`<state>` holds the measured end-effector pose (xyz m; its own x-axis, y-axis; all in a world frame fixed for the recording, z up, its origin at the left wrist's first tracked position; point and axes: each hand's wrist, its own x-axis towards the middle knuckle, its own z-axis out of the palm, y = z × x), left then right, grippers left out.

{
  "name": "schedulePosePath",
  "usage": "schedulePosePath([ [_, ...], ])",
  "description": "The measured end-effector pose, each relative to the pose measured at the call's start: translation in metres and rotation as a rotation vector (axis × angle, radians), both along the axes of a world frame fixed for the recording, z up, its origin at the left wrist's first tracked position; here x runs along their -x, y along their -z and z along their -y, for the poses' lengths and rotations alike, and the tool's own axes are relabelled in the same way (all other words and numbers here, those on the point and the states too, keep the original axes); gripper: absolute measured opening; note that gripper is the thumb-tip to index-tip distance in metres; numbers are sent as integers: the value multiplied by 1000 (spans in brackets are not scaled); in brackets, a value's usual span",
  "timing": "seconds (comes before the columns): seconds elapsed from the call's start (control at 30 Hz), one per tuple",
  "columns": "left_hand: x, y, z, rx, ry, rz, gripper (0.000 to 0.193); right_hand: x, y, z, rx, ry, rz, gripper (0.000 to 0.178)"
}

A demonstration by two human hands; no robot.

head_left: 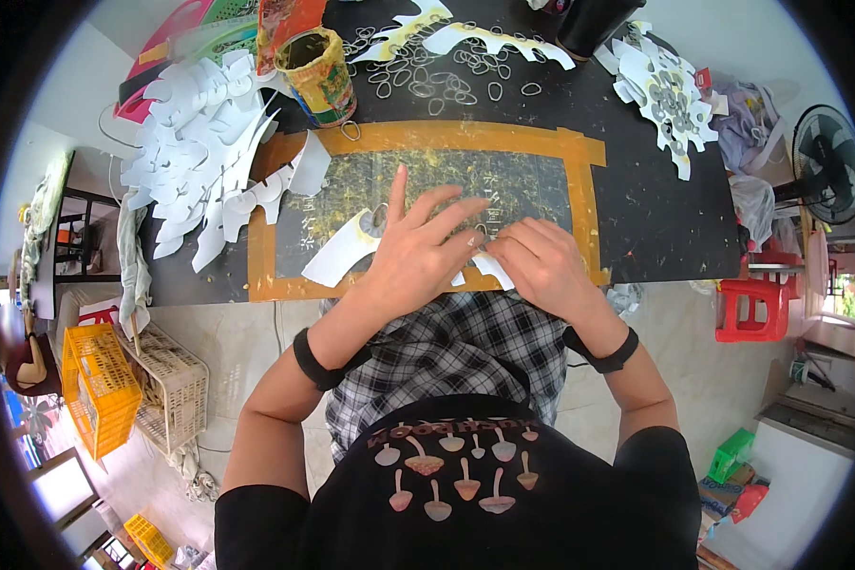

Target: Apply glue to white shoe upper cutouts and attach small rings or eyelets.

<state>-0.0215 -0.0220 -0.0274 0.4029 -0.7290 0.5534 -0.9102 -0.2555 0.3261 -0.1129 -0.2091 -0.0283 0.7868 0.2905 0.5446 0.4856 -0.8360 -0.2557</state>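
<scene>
A white cut-out strip [340,255] with a yellowish, glue-like edge lies on the work mat [351,180], running under my hands. A metal ring [380,215] sits on its edge beside my left hand [423,249]. That hand bends over the strip, little finger raised, its other fingers reaching right and closed at the strip; the thumb is hidden. Against it, my right hand [543,264] pinches at the strip's right part, where a second ring partly shows between the hands. The strip's white ends stick out below the fingers. What lies right under the fingertips is hidden.
Brown tape [427,136] frames the mat. Beyond it lie many loose metal rings [418,76] and a smeared tin [318,81]. White cut-outs [199,142] pile up at left; ringed pieces [673,104] lie at right. A fan [824,166] and red stool [752,309] stand farther right.
</scene>
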Motion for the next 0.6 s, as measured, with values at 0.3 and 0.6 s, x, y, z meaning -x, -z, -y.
schedulePosePath([
  [0.3,-3,4,-3,-4,72,-94,5,-15,-9,9,-36,-165,-17,20],
  [0.6,-2,5,-1,-35,28,-20,7,-10,-5,23,122,-170,-40,23],
])
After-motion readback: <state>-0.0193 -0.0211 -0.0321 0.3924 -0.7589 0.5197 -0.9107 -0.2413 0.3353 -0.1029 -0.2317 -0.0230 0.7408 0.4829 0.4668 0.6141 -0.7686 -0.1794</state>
